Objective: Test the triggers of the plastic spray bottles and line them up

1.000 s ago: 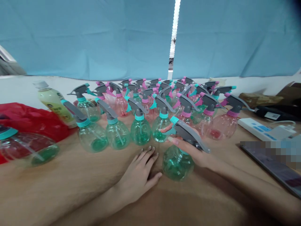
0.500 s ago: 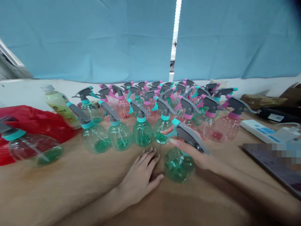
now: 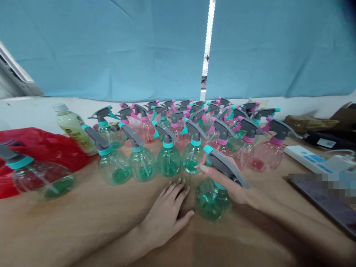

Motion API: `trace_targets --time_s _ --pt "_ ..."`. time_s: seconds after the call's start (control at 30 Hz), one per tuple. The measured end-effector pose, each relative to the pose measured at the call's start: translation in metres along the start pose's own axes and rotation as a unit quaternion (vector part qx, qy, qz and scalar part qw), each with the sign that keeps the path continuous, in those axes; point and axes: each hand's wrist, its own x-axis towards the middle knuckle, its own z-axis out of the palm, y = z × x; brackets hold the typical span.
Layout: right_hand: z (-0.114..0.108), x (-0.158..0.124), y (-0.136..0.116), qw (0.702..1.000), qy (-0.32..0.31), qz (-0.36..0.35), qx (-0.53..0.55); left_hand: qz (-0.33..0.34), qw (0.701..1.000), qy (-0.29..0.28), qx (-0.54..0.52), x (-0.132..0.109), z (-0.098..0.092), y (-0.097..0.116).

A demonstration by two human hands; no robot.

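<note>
My right hand [image 3: 234, 185] is closed round the grey trigger head of a green spray bottle [image 3: 213, 198] that stands on the brown table [image 3: 69, 222], just in front of the others. My left hand [image 3: 167, 211] lies flat on the table with fingers stretched out, its thumb close to the bottle's left side. Behind stand several green spray bottles [image 3: 168, 159] in a front row and several pink spray bottles [image 3: 265, 152] further back.
A red plastic bag [image 3: 44, 148] and a lone spray bottle [image 3: 39, 178] are at the left, with a yellowish drink bottle [image 3: 73, 128] beside them. A white power strip [image 3: 314, 157], a dark flat device [image 3: 330, 204] and brown packaging [image 3: 308, 120] lie at the right. Blue curtains hang behind.
The view has shifted slightly, so everything sits a little lower in the picture. Both hands and the held bottle keep nearly the same pose.
</note>
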Motion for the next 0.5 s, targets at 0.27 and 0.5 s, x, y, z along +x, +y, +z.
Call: trace_targets --time_s 0.27,0.5 --pt "0.0007 0.0024 0.004 1.0 0.015 -0.022 -0.011 0.002 1.0 0.004 -0.002 -0.0006 -0.0013 0.0006" --pt "-0.0002 0.0004 0.0023 1.0 0.016 -0.011 -0.008 -0.004 1.0 -0.007 0.008 0.0003 -0.0025 0.0018"
